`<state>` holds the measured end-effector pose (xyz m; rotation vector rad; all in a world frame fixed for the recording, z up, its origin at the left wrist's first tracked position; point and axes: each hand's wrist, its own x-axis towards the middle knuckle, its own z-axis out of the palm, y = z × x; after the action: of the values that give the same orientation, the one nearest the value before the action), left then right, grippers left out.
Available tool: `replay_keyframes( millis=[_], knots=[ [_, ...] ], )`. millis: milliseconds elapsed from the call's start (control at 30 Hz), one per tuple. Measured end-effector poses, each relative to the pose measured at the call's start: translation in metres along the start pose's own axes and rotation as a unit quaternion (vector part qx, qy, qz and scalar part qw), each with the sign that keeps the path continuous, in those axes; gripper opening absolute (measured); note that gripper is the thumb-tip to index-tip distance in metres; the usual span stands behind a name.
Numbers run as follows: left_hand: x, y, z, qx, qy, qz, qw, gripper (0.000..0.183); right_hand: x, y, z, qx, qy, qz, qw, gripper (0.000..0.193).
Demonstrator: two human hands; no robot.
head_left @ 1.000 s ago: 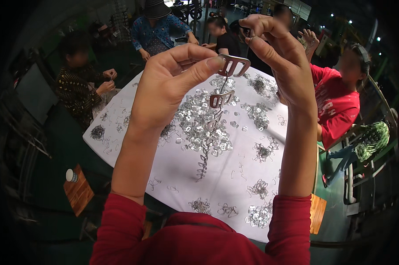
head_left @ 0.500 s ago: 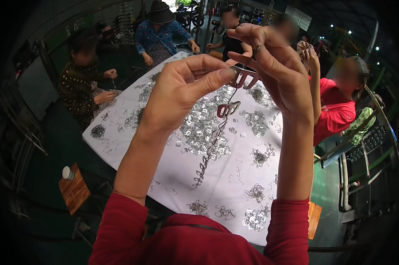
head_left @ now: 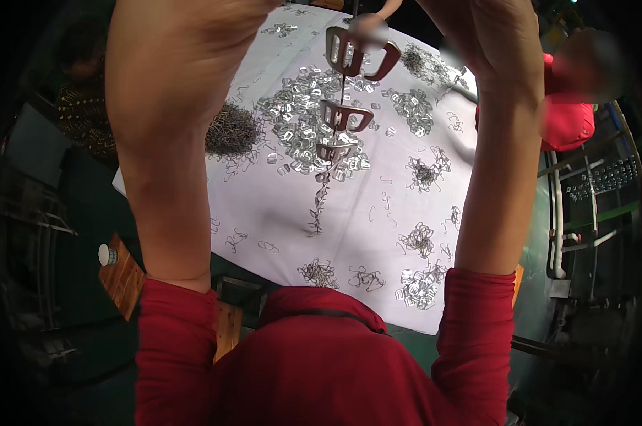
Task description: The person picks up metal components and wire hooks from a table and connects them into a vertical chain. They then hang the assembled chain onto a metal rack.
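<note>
My left hand (head_left: 182,50) and my right hand (head_left: 495,42) are raised high at the top edge of the head view, and the fingers of both are cut off by it. Between them hangs a chain of flat silver metal buckles (head_left: 390,62), strung one below another on thin wire hooks. The top buckles look large and close, while the lower part (head_left: 319,202) dwindles toward the white tabletop (head_left: 278,220). What holds the chain at its upper end is out of sight.
A big heap of loose buckles (head_left: 300,128) lies mid-table, with a dark pile of wire hooks (head_left: 232,131) to its left. Smaller piles are scattered right and near. Co-workers are around the table. A wooden stool (head_left: 122,284) with a paper cup (head_left: 107,254) stands at left.
Both hands have gone up, so their fingers have left the picture. The buckle chain has risen with them and looks larger. The view has tilted downward, with the table sitting higher in it.
</note>
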<state>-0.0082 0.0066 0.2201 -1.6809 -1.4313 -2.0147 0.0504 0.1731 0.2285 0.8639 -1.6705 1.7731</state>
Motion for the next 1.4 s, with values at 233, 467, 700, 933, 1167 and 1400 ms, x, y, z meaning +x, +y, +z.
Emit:
replay_keyframes(
  millis=[233,467,700,933,1167,1400],
  knots=[
    [0.013,-0.022,-0.009,0.003,0.002,0.056,0.998,0.026,-0.229,0.217,-0.104,-0.419,-0.091,0.399,0.81,0.026],
    [0.009,-0.031,-0.021,0.025,0.001,0.022,0.999,0.028,-0.326,0.261,-0.057,-0.663,-0.239,0.18,0.686,0.028],
    [0.013,-0.022,-0.022,0.01,-0.017,-0.023,1.0,0.028,-0.282,0.255,-0.06,-0.585,-0.096,0.208,0.778,0.021],
    [0.004,0.004,-0.013,0.069,0.037,-0.088,0.993,0.027,-0.031,0.057,-0.011,-0.152,0.185,0.111,0.965,0.019],
    [0.003,0.018,-0.004,0.05,0.041,-0.104,0.992,0.023,0.028,-0.023,0.031,-0.153,0.138,-0.003,0.979,0.021],
    [-0.005,0.028,-0.007,0.023,0.061,-0.123,0.99,0.021,0.025,-0.036,0.046,-0.164,0.121,-0.023,0.979,0.018]
  ],
)
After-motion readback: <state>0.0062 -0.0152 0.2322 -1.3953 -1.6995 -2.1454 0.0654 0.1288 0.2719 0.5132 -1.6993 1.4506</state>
